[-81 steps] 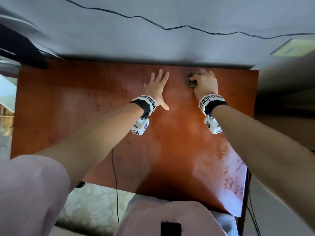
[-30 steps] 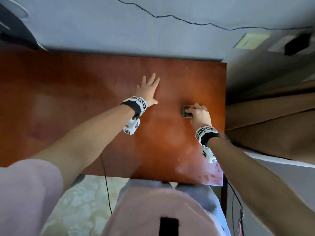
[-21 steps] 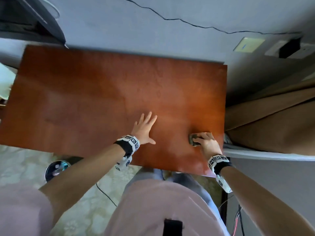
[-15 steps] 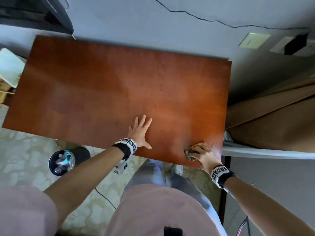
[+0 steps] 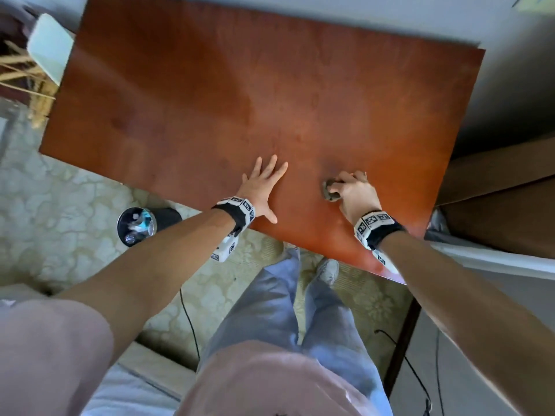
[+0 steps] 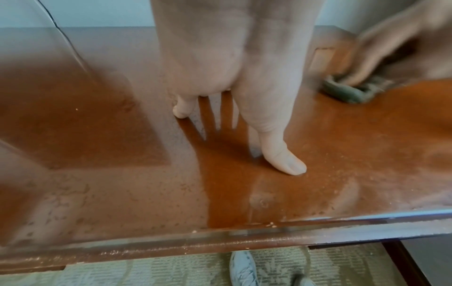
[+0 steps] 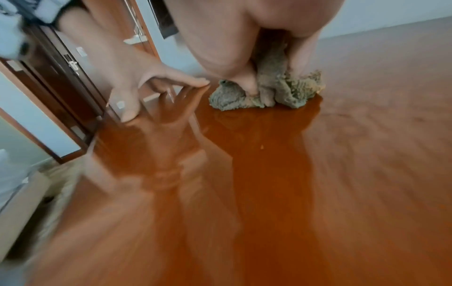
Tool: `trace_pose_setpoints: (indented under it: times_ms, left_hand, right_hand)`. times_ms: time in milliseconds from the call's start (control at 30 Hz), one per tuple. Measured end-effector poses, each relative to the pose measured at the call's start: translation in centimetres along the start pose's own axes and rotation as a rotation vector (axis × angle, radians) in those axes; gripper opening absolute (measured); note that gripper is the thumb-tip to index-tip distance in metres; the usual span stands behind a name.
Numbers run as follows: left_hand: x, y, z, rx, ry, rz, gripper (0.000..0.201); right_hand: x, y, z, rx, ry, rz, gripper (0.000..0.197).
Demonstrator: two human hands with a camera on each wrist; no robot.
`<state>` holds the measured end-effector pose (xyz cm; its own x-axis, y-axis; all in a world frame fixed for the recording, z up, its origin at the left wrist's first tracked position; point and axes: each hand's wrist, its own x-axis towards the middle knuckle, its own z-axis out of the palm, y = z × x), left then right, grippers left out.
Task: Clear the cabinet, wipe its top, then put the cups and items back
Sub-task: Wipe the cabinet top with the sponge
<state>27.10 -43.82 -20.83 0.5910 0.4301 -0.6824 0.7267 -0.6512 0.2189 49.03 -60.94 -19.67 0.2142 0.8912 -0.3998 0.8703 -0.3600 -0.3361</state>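
The reddish-brown cabinet top lies bare and glossy below me. My right hand grips a crumpled grey-green cloth and presses it on the top near the front right. In the right wrist view the cloth bunches under my thumb and fingers. My left hand lies flat with fingers spread, just left of the cloth. In the left wrist view the cabinet top shows dust and specks near its front edge, my left hand rests on it, and the cloth sits at the upper right.
A small round waste bin stands on the patterned floor left of my legs. A white object sits beyond the cabinet's left end. A brown panel and a grey ledge adjoin the right side. Cables run along the floor.
My right hand has slid the cloth from the front right edge inward and to the left, toward my left hand. The left hand stays flat on the top.
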Motion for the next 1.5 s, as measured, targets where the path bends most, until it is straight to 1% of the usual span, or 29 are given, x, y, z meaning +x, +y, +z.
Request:
trace_pose_setpoints:
  times_ms: [67, 200, 267, 367, 433, 500, 600, 667, 800, 833, 900, 967, 1000, 1067, 1167, 1233, 1300, 1367, 1433, 1500]
  left_hand:
    - [0.1, -0.1, 0.2, 0.001, 0.009, -0.003, 0.162]
    - [0.4, -0.4, 0.6, -0.003, 0.015, 0.007, 0.164]
    - [0.5, -0.7, 0.8, -0.004, 0.023, 0.009, 0.165]
    - [0.6, -1.0, 0.9, -0.01, 0.042, 0.014, 0.166]
    - [0.6, -1.3, 1.0, -0.014, 0.05, 0.022, 0.166]
    - [0.5, -1.5, 1.0, -0.011, 0.054, 0.031, 0.165]
    - [0.3, -1.3, 0.7, 0.01, 0.035, 0.043, 0.165]
    - [-0.2, -1.2, 0.5, 0.012, 0.025, 0.043, 0.163]
    - [-3.2, -1.5, 1.2, -0.108, 0.076, -0.008, 0.153]
    - [-4.4, -1.8, 1.3, -0.147, 0.089, -0.012, 0.15]
    - [-7.0, -3.1, 0.9, -0.236, 0.108, -0.007, 0.144]
    - [-9.7, -5.3, -0.4, -0.32, 0.162, 0.003, 0.137]
    - [-11.2, -6.6, -1.3, -0.361, 0.193, 0.004, 0.132]
    - [-14.4, -9.2, -3.4, -0.445, 0.263, 0.0, 0.118]
    - [-19.9, -13.0, -7.6, -0.539, 0.404, -0.013, 0.101]
    - [-24.0, -15.3, -10.8, -0.569, 0.504, 0.006, 0.097]
    - [-28.0, -17.8, -13.9, -0.601, 0.597, 0.029, 0.092]
    - [-31.5, -20.3, -16.6, -0.633, 0.698, 0.048, 0.086]
    - [-34.4, -23.5, -19.1, -0.663, 0.808, 0.061, 0.081]
    - [-35.9, -25.8, -20.6, -0.664, 0.888, 0.056, 0.077]
  right_hand:
    - [3.5, -0.5, -1.7, 0.016, 0.062, 0.032, 0.035]
    - [11.3, -0.7, -4.6, 0.024, 0.159, 0.063, 0.038]
    - [15.0, -0.7, -5.7, 0.033, 0.203, 0.077, 0.036]
    - [17.6, -1.0, -6.1, 0.066, 0.219, 0.123, 0.03]
    - [16.4, -1.8, -5.3, 0.078, 0.234, 0.138, 0.029]
    - [13.1, -3.1, -3.7, 0.07, 0.236, 0.135, 0.029]
    - [6.8, -6.0, -0.3, 0.036, 0.182, 0.144, 0.036]
    - [2.8, -8.1, 2.0, 0.041, 0.129, 0.142, 0.038]
    - [-1.8, -11.6, 4.6, 0.086, 0.043, 0.175, 0.036]
    - [-2.4, -12.3, 4.6, 0.121, 0.047, 0.211, 0.035]
    - [-3.2, -13.9, 4.1, 0.271, 0.092, 0.329, 0.034]
    - [-3.1, -15.9, 3.2, 0.449, 0.208, 0.417, 0.035]
    - [-2.8, -17.5, 2.5, 0.516, 0.278, 0.429, 0.037]
    - [-1.9, -21.0, 0.7, 0.611, 0.407, 0.412, 0.041]
    - [-0.5, -27.7, -2.9, 0.815, 0.494, 0.38, 0.043]
    - [0.1, -32.4, -5.2, 0.927, 0.553, 0.3, 0.046]
    - [0.8, -37.0, -7.6, 0.973, 0.621, 0.181, 0.046]
    - [1.4, -41.3, -9.9, 1.013, 0.653, 0.079, 0.047]
    - [2.8, -45.3, -11.8, 1.044, 0.652, -0.017, 0.047]
    - [4.3, -47.7, -12.7, 1.014, 0.649, -0.087, 0.046]
